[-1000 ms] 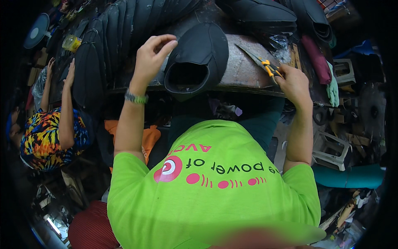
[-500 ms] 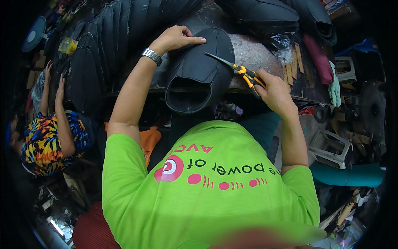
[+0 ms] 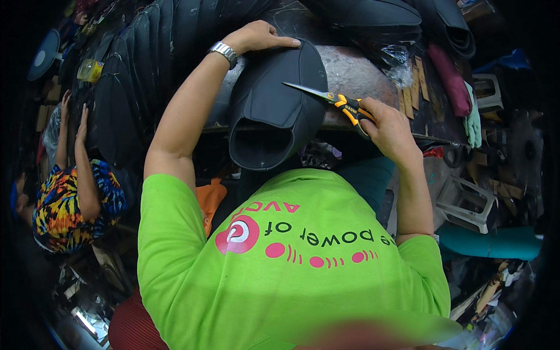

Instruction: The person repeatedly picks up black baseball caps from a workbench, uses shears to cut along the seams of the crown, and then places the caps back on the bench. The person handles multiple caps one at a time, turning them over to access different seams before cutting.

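In front of me a black, stitched hollow cover (image 3: pixel 271 81) lies over a rounded grey form on the bench edge, its wide opening turned toward me. My left hand (image 3: pixel 262 38) is at its far end, thumb flat on the top and fingers curled past the edge, partly hidden. My right hand (image 3: pixel 389 125) grips yellow-and-black scissors (image 3: pixel 350 108) by the handles. Their blades are together and point left, over the cover's right-hand seam. Whether the tip touches the surface, I cannot tell.
Similar black covers (image 3: pixel 140 58) stand in a row at the left, and more (image 3: pixel 373 17) lie at the far right. Wooden strips (image 3: pixel 420 81), a maroon roll (image 3: pixel 449 79) and a yellow-labelled jar (image 3: pixel 90 70) are on the bench. Another person (image 3: pixel 79 198) works at the left.
My left hand has slid farther away and slightly right along the cover. The cover's open end has come a little nearer to me. The scissors have lowered slightly, tip still over the cover.
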